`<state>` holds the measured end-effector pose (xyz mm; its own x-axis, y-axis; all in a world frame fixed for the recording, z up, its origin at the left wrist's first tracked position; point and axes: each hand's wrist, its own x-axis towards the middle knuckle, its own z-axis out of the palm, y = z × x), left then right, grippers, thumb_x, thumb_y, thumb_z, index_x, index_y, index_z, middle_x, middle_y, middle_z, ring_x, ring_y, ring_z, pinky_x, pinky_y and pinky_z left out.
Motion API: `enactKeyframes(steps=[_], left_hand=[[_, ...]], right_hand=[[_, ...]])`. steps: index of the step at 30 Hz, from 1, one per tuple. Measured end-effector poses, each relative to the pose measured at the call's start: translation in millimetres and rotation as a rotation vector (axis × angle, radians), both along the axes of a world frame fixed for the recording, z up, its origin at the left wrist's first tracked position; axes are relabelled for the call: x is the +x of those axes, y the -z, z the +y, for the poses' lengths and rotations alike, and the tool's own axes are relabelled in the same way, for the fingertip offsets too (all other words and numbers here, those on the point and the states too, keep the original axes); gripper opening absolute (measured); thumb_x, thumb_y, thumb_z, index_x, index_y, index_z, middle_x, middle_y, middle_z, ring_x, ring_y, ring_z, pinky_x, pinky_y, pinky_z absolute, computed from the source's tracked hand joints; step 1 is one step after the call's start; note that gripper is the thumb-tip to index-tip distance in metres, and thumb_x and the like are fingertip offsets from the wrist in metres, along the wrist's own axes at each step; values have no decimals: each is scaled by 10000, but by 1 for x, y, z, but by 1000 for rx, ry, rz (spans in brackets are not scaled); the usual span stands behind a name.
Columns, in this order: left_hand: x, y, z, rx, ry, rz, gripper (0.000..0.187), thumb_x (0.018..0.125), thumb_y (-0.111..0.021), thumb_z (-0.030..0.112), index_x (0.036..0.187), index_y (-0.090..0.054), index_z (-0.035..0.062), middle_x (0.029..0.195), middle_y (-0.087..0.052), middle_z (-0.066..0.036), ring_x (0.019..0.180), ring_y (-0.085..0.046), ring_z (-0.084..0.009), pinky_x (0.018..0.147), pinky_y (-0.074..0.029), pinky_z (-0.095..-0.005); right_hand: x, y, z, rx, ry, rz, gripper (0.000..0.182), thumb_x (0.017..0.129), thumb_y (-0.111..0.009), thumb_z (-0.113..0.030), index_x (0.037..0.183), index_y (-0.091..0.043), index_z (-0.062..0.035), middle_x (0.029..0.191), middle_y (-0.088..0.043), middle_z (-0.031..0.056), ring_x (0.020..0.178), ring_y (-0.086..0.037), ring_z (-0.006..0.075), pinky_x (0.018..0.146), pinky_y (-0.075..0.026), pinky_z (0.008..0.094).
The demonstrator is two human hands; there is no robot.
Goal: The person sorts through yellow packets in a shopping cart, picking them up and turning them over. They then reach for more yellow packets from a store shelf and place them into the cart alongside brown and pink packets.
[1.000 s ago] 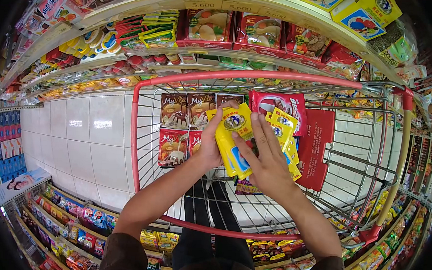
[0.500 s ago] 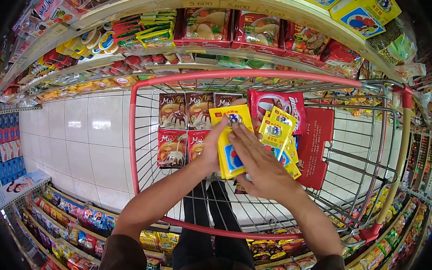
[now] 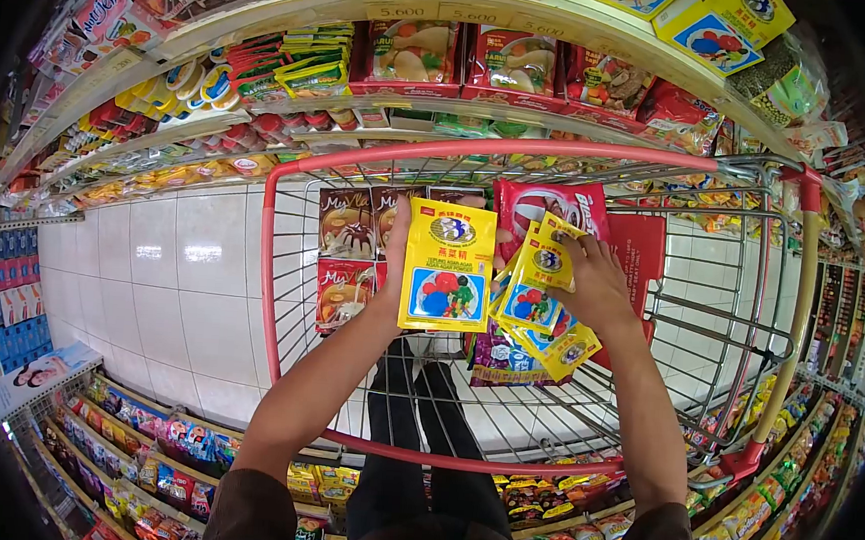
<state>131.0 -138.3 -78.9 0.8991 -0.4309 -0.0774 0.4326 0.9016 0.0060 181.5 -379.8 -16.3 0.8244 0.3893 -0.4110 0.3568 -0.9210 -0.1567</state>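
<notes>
Flat yellow plastic sachet w/ a round blue emblem and fruit picture [image 3: 447,266] is held upright, face toward the camera, over the red-rimmed wire shopping cart [image 3: 360,160]. Left hand [image 3: 396,252] grips it along its left edge, thumb side hidden behind the pack. Just to the right, the right hand [image 3: 592,281] is clamped on a fanned bunch of smaller yellow sachets [image 3: 541,303] of the same design, fingers wrapped over their right side; the two lots are near each other, whether touching can't be told.

In the cart, far side: brown-and-red pudding-mix packets [image 3: 348,254] stood in rows at left, a big red foil bag [image 3: 547,208] behind the right-hand bunch, a purple pouch [image 3: 501,360] lying lower down on the wire floor. Red plastic child-seat flap [image 3: 639,259] at right.

Beyond the cart, store shelves [image 3: 270,18] packed w/ red, green and yellow goods; price tags along the edge. White tiled floor [image 3: 167,272] to the left. More stocked shelving near and at far right.
</notes>
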Motion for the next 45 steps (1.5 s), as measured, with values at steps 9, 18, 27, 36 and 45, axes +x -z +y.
enactKeyframes(steps=[9, 18, 27, 36, 45], left_hand=[[1, -12, -8, 140, -6, -109, 1042, 754, -384, 842, 1478, -247, 104, 1380, -407, -286, 1116, -566, -381, 975, -450, -496], [-2, -9, -14, 287, 41, -3, 1011, 794, -276, 834, 1482, -223, 95, 1371, -424, -278, 1197, -512, -398, 998, -433, -522], [-3, -10, -12, 268, 50, 5, 981, 817, -257, 813, 1480, -210, 92, 1357, -440, -278, 1154, -542, -386, 975, -454, -509], [-10, -14, -24, 70, 133, -64, 878, 868, -303, 746, 1458, -274, 97, 1330, -484, -200, 1167, -537, -352, 980, -444, -489], [-10, -14, -26, 160, 93, 103, 872, 883, -268, 730, 1469, -279, 85, 1375, -462, -167, 1261, -474, -327, 1046, -392, -479]], right_hand=[[28, -9, -31, 457, 101, 280, 252, 788, -689, -27, 967, -512, -42, 844, -574, 59, 670, -588, 183, 626, -463, 321], [28, -18, -34, 1969, 751, 1072, 341, 931, -542, -273, 1174, -495, -39, 855, -560, 20, 663, -546, 136, 680, -471, 318], [20, -15, -17, 1975, 772, 1059, 438, 939, -500, -351, 1251, -480, -44, 820, -495, 46, 617, -508, 135, 567, -403, 257], [6, -24, 16, 1442, 924, 824, 338, 917, -557, -35, 1244, -514, -110, 1178, -591, 89, 1027, -590, 171, 826, -499, 309], [-25, -30, 48, 787, 113, 40, 732, 776, -757, -149, 1379, -348, -83, 1368, -346, 200, 1272, -391, 333, 959, -444, 386]])
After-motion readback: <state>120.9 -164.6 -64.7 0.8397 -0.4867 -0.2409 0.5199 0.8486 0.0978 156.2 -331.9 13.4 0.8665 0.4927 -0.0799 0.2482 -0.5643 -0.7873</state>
